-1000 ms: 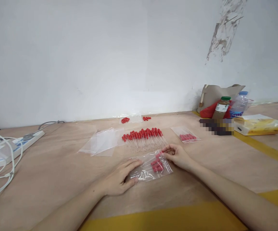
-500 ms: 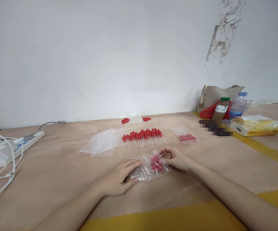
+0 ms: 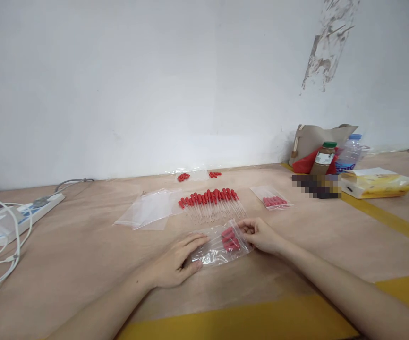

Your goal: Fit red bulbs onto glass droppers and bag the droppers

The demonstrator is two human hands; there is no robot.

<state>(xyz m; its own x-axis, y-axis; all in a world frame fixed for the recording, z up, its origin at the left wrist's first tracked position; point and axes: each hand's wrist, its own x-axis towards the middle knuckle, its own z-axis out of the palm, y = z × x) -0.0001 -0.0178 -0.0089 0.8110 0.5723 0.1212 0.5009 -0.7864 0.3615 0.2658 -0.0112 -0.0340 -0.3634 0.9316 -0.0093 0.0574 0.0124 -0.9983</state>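
A clear zip bag (image 3: 213, 255) lies flat on the table, holding several red-bulbed droppers (image 3: 230, 240) with their bulbs toward its right end. My left hand (image 3: 181, 259) rests open at the bag's left end, thumb and fingers spread on its edges. At the right, the fingertips of my right hand (image 3: 257, 234) pinch the zip edge of the bag. Just beyond it lies a row of loose droppers (image 3: 209, 198), red bulbs away from me and thin clear stems toward me.
Flat clear bags (image 3: 149, 210) lie left of the row. A bag of droppers (image 3: 275, 200) lies to its right, and small red bulbs (image 3: 183, 177) by the wall. A power strip (image 3: 16, 224) with cables is far left; a bottle (image 3: 324, 158) and tissue pack (image 3: 378, 184) stand right.
The bag lies flatter and its right edge is straighter. My right hand has shifted slightly right along with that edge, while my left hand stays in place.
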